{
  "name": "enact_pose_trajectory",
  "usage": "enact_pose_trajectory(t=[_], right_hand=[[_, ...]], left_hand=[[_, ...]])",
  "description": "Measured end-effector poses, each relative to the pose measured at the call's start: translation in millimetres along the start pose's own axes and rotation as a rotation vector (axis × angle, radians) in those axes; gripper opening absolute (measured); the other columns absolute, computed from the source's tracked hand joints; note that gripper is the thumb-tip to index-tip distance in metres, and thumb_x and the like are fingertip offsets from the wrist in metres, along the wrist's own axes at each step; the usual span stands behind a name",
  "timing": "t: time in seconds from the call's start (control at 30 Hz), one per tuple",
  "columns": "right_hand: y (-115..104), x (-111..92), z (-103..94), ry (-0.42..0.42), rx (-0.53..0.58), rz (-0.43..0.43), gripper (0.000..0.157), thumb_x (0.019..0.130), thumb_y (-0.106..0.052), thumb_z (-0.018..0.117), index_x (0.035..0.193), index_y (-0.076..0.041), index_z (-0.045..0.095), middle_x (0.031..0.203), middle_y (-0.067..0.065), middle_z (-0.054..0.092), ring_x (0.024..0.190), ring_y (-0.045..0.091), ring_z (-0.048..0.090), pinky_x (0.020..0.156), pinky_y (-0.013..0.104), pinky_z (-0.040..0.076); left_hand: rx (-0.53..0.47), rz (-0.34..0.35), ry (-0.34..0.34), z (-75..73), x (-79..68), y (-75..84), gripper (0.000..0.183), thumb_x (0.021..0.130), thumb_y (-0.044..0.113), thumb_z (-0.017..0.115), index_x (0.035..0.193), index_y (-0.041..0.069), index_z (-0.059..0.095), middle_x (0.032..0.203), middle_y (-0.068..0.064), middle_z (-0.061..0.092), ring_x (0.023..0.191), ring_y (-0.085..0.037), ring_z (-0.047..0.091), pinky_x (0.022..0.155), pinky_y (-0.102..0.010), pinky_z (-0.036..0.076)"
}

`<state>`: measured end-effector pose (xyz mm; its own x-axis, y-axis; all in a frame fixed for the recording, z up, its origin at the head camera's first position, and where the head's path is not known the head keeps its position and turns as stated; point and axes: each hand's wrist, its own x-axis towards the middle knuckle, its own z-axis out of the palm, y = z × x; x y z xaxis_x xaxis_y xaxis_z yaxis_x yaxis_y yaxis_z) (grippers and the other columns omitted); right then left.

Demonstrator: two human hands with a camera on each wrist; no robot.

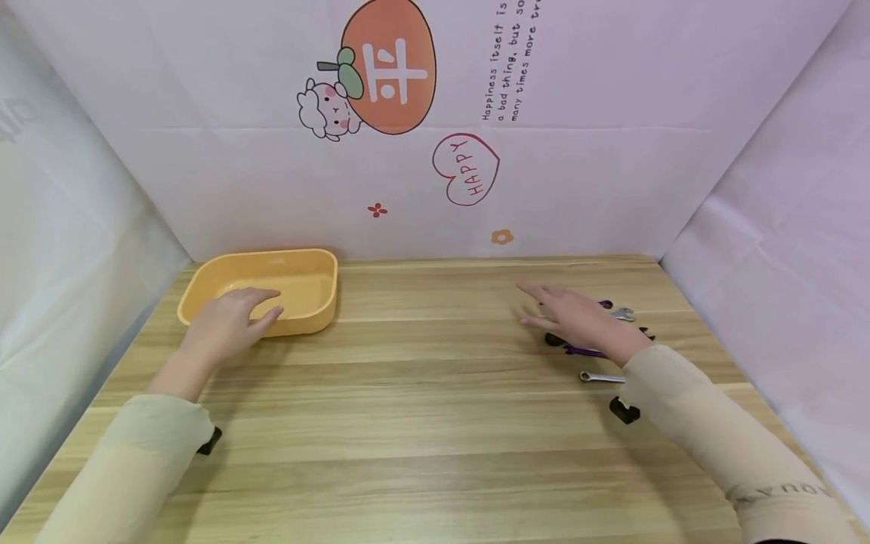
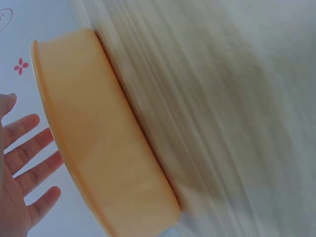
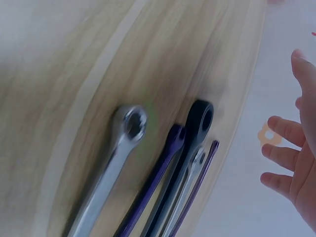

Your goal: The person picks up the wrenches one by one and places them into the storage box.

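Observation:
In the head view my left hand is over the near side of a yellow plastic basin, fingers spread and holding nothing. The left wrist view shows the basin's outer wall beside the extended fingers; contact with the rim cannot be told. My right hand, fingers extended, hovers above several wrenches on the right of the table and partly hides them. Among them are a silver wrench, a purple wrench, a black wrench, a smaller silver wrench and a thin purple wrench.
The wooden table is bounded at the back by a white printed cloth, with white cloth on both sides too. A dark object shows at the right sleeve, another at the left sleeve.

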<state>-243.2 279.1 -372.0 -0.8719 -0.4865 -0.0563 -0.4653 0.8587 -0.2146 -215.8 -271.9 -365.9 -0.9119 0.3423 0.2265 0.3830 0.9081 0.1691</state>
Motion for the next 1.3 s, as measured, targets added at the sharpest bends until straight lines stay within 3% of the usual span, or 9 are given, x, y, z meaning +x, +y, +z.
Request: enact_pose_trajectory(t=[0.13, 0.33, 0.53, 0.73, 0.87, 1.07, 1.3], right_hand=[[7, -8, 0.1, 0.022, 0.002, -0.013, 0.069, 0.105, -0.040, 0.059, 0.162, -0.011, 0.032, 0.150, 0.031, 0.046, 0.132, 0.049, 0.050, 0.106, 0.065, 0.040], [17, -19, 2.2, 0.042, -0.007, -0.012, 0.064, 0.106, -0.036, 0.058, 0.159, -0.008, 0.037, 0.150, 0.027, 0.047, 0.132, 0.050, 0.050, 0.104, 0.065, 0.041], [28, -30, 4.1, 0.031, 0.056, -0.003, 0.058, 0.107, -0.034, 0.057, 0.157, -0.010, 0.042, 0.151, 0.020, 0.050, 0.132, 0.044, 0.052, 0.106, 0.062, 0.042], [39, -39, 5.6, 0.023, 0.062, -0.051, 0.056, 0.106, -0.024, 0.059, 0.158, -0.013, 0.042, 0.146, 0.022, 0.055, 0.109, 0.037, 0.068, 0.093, 0.057, 0.052], [47, -46, 7.7, 0.023, 0.045, -0.051, 0.053, 0.106, -0.020, 0.060, 0.155, -0.007, 0.045, 0.139, 0.022, 0.061, 0.103, 0.033, 0.071, 0.092, 0.057, 0.053], [56, -58, 11.8, 0.018, -0.024, -0.039, 0.048, 0.104, -0.018, 0.062, 0.149, -0.004, 0.053, 0.139, 0.023, 0.060, 0.121, 0.045, 0.060, 0.100, 0.063, 0.046], [69, -63, 21.3, 0.061, -0.017, -0.086, 0.050, 0.100, -0.008, 0.066, 0.149, -0.006, 0.054, 0.140, 0.019, 0.061, 0.124, 0.043, 0.059, 0.099, 0.060, 0.048]], left_hand=[[0.002, 0.007, -0.014, -2.0, -4.7, -3.2, 0.040, 0.104, 0.028, 0.063, 0.133, 0.002, 0.067, 0.128, -0.025, 0.067, 0.119, -0.048, 0.059, 0.091, -0.063, 0.050], [-0.066, -0.001, -0.046, -5.4, -9.3, -8.2, 0.043, 0.105, 0.025, 0.061, 0.139, 0.000, 0.060, 0.135, -0.027, 0.062, 0.125, -0.049, 0.054, 0.103, -0.064, 0.042], [-0.066, 0.053, -0.060, -4.3, -16.9, -18.1, 0.041, 0.102, 0.021, 0.065, 0.137, -0.001, 0.062, 0.131, -0.028, 0.064, 0.121, -0.050, 0.058, 0.100, -0.064, 0.045], [-0.023, 0.088, -0.072, -3.2, -25.4, -24.2, 0.041, 0.099, 0.020, 0.069, 0.135, 0.001, 0.064, 0.128, -0.028, 0.065, 0.117, -0.050, 0.060, 0.093, -0.064, 0.049], [-0.004, 0.098, -0.081, -0.9, -27.7, -28.5, 0.041, 0.096, 0.015, 0.071, 0.134, 0.000, 0.065, 0.127, -0.028, 0.065, 0.116, -0.050, 0.061, 0.092, -0.064, 0.050], [0.013, 0.107, -0.092, 1.1, -29.0, -31.1, 0.043, 0.091, -0.004, 0.067, 0.134, -0.001, 0.063, 0.125, -0.028, 0.066, 0.113, -0.050, 0.062, 0.088, -0.062, 0.052], [0.039, 0.115, -0.057, 3.2, -32.2, -32.2, 0.048, 0.090, -0.018, 0.061, 0.134, -0.001, 0.063, 0.123, -0.027, 0.067, 0.110, -0.049, 0.064, 0.086, -0.060, 0.054]])
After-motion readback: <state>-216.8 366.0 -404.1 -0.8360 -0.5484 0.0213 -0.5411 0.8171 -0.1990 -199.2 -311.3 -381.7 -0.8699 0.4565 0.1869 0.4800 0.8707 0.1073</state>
